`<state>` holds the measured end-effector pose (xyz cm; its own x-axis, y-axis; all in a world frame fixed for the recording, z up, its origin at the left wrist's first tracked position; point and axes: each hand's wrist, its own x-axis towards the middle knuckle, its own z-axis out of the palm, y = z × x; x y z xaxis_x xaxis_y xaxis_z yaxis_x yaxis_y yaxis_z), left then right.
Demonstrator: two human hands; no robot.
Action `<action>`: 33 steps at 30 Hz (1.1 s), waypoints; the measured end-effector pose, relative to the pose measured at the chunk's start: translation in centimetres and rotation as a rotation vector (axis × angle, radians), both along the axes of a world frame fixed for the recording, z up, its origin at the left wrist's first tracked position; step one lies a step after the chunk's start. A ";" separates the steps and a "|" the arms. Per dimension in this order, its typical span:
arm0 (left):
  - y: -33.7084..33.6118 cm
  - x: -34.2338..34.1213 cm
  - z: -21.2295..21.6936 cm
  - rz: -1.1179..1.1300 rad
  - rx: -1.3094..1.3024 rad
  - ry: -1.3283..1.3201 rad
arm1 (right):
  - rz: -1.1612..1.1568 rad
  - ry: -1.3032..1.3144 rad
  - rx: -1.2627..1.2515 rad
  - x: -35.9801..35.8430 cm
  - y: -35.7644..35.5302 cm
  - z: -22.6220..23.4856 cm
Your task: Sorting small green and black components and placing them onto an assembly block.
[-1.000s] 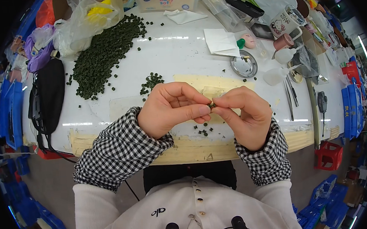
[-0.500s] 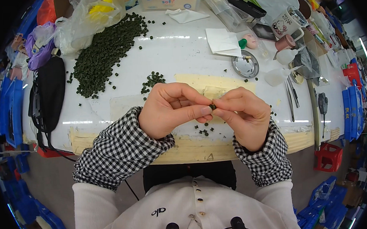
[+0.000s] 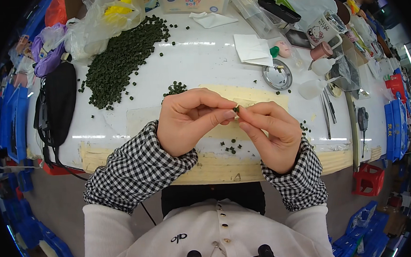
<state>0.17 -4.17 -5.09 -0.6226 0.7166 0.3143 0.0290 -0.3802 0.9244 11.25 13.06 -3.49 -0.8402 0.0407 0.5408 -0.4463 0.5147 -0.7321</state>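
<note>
Above the front of the table, my left hand (image 3: 184, 122) pinches a small dark green piece (image 3: 236, 109) between thumb and index fingertip. Opposite it is my right hand (image 3: 274, 131), its index fingertip against or right beside the piece. The right thumb stands a little apart from that index finger, and the other right fingers are curled. Fingertips cover part of the piece, so its exact shape is hard to make out. Below the hands lie several loose dark green pieces (image 3: 232, 150). A pale yellow sheet (image 3: 264, 93) lies behind my fingers.
A large heap of dark green pieces (image 3: 121, 63) spreads at the back left, with a smaller pile (image 3: 175, 88) nearer. A black pouch (image 3: 61, 111) lies left. At right are a round metal dish (image 3: 277, 75), squeeze bottles (image 3: 312, 89), tweezers (image 3: 326, 115) and a mug (image 3: 323, 31).
My right thumb has come away from the small piece and sits lower. The left hand still pinches the piece, slightly higher than before. The whole view has shifted a little.
</note>
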 end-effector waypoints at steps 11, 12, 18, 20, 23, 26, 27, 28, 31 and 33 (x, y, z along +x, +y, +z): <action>-0.1 -0.1 0.0 0.013 -0.022 0.083 | -0.016 0.024 0.084 0.2 -0.1 -0.1; -0.1 -0.1 0.0 0.020 -0.018 0.099 | -0.018 0.019 0.077 0.2 -0.1 0.0; -0.1 -0.1 0.4 0.026 -0.020 0.146 | -0.026 0.029 0.049 0.1 0.1 0.1; -0.1 -0.1 0.3 0.022 -0.017 0.139 | -0.015 0.026 0.054 0.2 0.2 0.1; 0.0 -0.1 0.3 0.026 -0.010 0.124 | -0.011 0.005 0.031 0.2 0.1 0.1; 0.0 -0.1 0.3 0.035 -0.030 0.163 | -0.008 -0.031 -0.056 0.1 0.2 -0.1; -0.1 -0.1 0.4 0.031 -0.042 0.200 | -0.009 -0.046 -0.093 0.1 0.3 -0.2; -0.1 -0.2 0.4 0.028 -0.054 0.237 | -0.012 -0.053 -0.126 0.0 0.3 -0.3; -0.2 -0.2 0.6 0.038 -0.102 0.334 | -0.022 -0.069 -0.201 0.0 0.2 -0.6; -0.1 -0.3 0.6 0.046 -0.107 0.409 | -0.029 -0.071 -0.217 0.0 0.1 -0.5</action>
